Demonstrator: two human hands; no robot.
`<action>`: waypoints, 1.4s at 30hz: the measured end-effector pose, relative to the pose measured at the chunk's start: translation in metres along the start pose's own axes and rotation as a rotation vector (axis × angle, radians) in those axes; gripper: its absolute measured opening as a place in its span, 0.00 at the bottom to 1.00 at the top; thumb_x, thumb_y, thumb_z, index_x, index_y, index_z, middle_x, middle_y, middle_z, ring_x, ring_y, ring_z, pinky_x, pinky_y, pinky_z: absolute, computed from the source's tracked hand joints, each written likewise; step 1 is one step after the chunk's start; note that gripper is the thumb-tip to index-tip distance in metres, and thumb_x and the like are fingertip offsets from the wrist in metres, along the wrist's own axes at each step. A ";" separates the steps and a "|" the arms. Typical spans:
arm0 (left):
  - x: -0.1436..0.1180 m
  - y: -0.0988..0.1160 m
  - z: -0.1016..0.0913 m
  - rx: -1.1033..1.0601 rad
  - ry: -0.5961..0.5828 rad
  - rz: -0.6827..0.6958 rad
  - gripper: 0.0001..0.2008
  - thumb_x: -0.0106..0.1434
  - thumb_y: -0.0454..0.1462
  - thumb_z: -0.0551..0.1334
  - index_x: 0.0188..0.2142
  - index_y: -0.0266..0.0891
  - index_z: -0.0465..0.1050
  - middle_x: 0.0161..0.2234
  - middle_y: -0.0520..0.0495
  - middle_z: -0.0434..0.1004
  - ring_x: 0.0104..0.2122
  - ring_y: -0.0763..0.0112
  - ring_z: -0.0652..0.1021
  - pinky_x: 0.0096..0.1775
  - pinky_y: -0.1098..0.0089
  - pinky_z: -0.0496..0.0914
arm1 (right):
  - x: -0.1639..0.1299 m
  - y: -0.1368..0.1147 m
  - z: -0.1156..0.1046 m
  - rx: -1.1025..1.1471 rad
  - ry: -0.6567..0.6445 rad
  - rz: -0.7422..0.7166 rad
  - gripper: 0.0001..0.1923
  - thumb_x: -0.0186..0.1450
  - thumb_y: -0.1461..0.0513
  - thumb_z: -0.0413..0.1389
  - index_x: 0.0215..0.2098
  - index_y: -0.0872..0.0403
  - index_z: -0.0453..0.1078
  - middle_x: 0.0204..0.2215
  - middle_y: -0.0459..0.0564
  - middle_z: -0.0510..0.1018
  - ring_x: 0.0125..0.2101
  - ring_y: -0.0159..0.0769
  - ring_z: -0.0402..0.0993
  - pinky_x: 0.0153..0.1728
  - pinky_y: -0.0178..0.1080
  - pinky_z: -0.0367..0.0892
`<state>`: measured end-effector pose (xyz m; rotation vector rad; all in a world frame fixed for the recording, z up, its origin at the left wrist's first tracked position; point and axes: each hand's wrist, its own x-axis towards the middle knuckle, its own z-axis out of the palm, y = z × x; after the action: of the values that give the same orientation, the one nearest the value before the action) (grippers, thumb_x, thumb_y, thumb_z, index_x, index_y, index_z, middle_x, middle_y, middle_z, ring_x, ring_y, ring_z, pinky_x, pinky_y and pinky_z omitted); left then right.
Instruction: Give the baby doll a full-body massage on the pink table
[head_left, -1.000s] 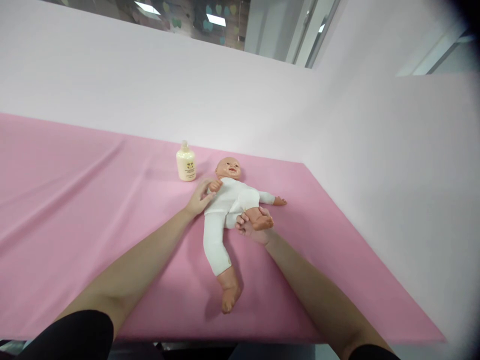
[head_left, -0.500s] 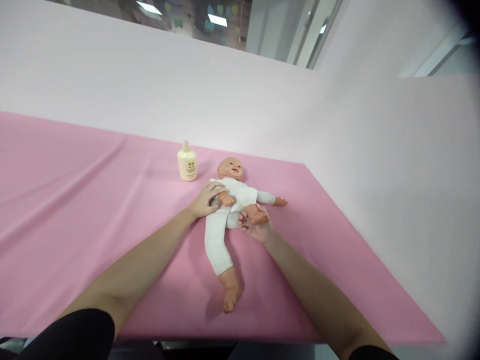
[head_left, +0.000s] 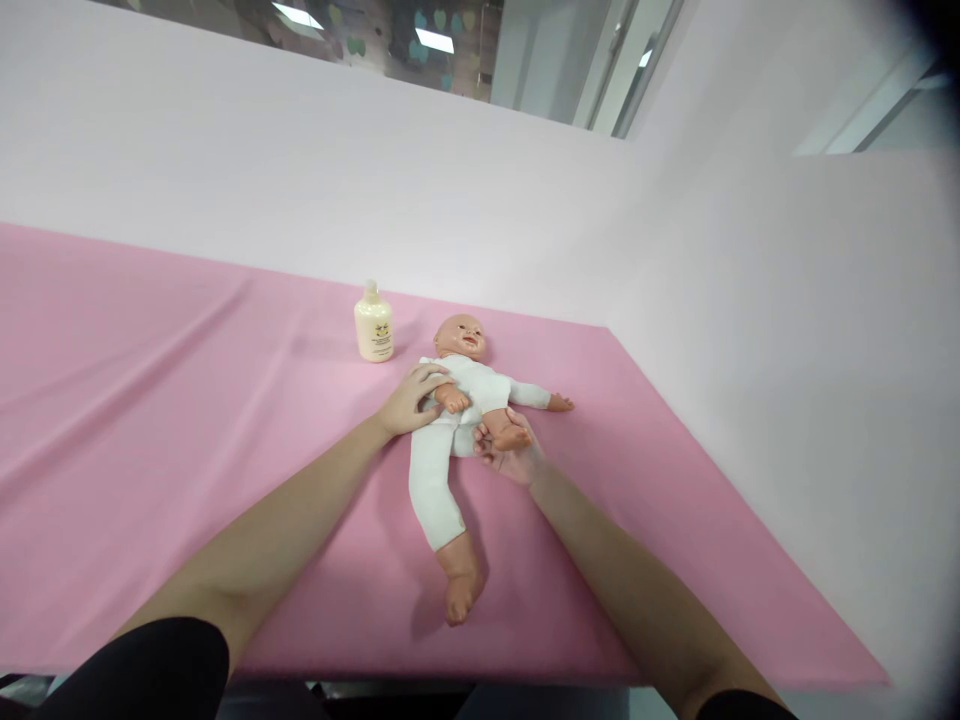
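A baby doll (head_left: 431, 480) with a white cloth body lies on its back, its head away from me. My left hand (head_left: 414, 400) is closed round the doll's side and bent arm, fingers above the forearm and thumb below. The doll's hand (head_left: 452, 398) pokes out past my fingers. With my right hand (head_left: 514, 455) I hold the doll's other leg, bent up toward its belly, my fingers curled behind the ankle and foot (head_left: 508, 432). The straight leg stretches toward me, its foot (head_left: 461, 585) resting near the table's front edge.
A cream-coloured bottle (head_left: 374, 325) stands upright left of the doll's head. Pink sheeting (head_left: 187, 400) with a few creases covers the table. White walls (head_left: 360, 170) rise behind and on the right, with windows above.
The doll's bent leg and my right hand have shifted slightly to the left. My left hand keeps its place on the doll.
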<state>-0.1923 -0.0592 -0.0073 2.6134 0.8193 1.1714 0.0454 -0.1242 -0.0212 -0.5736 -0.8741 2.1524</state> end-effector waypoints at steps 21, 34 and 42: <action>0.001 -0.002 0.000 0.009 -0.016 0.027 0.23 0.57 0.39 0.58 0.53 0.40 0.67 0.52 0.39 0.65 0.54 0.55 0.65 0.57 0.53 0.57 | -0.001 0.000 0.002 0.005 0.036 0.004 0.24 0.56 0.43 0.54 0.30 0.56 0.65 0.29 0.49 0.69 0.28 0.32 0.68 0.25 0.32 0.65; 0.000 -0.002 0.001 0.003 -0.009 0.015 0.23 0.57 0.39 0.58 0.53 0.41 0.67 0.53 0.40 0.65 0.54 0.55 0.65 0.57 0.53 0.58 | 0.001 0.000 -0.001 0.021 0.024 0.018 0.24 0.53 0.43 0.57 0.29 0.55 0.67 0.29 0.49 0.70 0.28 0.32 0.69 0.27 0.34 0.67; 0.001 -0.006 0.009 -0.401 0.373 -0.368 0.17 0.58 0.41 0.62 0.46 0.39 0.67 0.46 0.43 0.71 0.49 0.59 0.70 0.55 0.57 0.62 | -0.007 -0.001 0.008 -0.064 -0.076 -0.020 0.26 0.53 0.40 0.56 0.27 0.55 0.66 0.29 0.49 0.69 0.31 0.33 0.70 0.35 0.35 0.68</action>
<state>-0.1882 -0.0529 -0.0147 1.8595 0.9571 1.5365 0.0448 -0.1323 -0.0144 -0.5151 -0.9895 2.1461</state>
